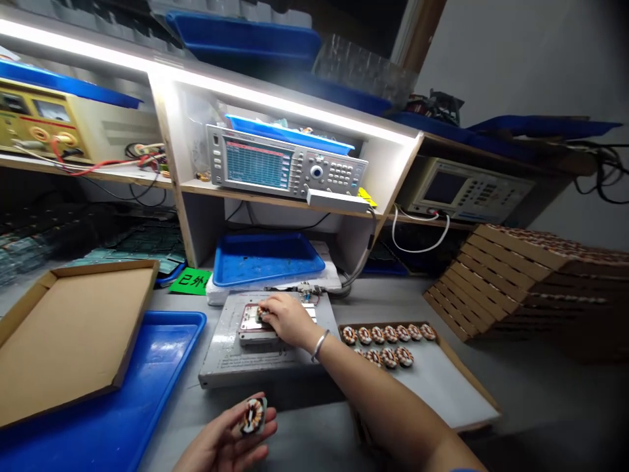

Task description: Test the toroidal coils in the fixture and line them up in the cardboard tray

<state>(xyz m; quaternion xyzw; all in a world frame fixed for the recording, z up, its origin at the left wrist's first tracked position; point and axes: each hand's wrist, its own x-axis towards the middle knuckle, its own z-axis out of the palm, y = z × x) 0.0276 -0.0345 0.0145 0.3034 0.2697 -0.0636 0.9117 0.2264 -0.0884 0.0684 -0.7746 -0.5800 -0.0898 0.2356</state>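
Note:
Low in the middle of the view is my left hand (230, 436), palm up, holding a toroidal coil (253, 417) between the thumb and fingers. The coil is a ring of copper-coloured winding with a white strip across its centre. My right hand (287, 319), wearing a silver bangle on the wrist, grips a second toroidal coil (262, 313) on the metal test fixture (258, 333). That coil is partly hidden by the fingers. The fixture sits on a grey metal box (221, 357).
A carton tray (449, 390) with rows of coils lies on the right, before stacked full cartons (496, 282). An empty carton (73, 328) rests over a blue tray (171, 354) on the left. A meter (289, 164) and another blue tray (268, 259) stand behind.

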